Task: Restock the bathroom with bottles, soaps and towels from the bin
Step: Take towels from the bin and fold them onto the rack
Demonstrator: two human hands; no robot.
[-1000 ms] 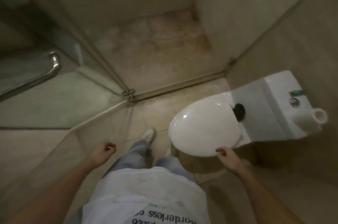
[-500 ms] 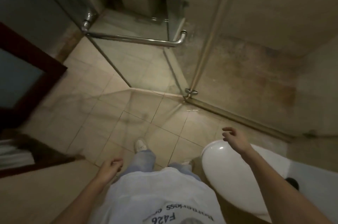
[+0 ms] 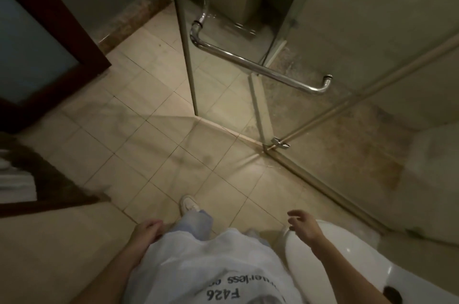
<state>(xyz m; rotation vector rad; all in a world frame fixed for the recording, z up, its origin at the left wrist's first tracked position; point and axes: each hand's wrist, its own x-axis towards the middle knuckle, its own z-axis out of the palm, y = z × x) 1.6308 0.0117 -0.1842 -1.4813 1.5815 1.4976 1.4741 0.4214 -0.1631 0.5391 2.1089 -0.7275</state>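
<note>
Beside the toilet (image 3: 313,266) both hands are empty, probably ready for another fetch: left hand (image 3: 146,229) loosely curled at the hip, right hand (image 3: 304,225) relaxed above it. No bin shows; blurred white folds (image 3: 15,179) far left may be towels.

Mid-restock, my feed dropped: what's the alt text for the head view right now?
Both hands are empty: the left hand hangs loosely curled by the thigh, the right hand hovers open above the closed white toilet lid. The person stands on beige floor tiles facing a glass shower door with a chrome handle; no bin, bottles or soaps show.
</note>
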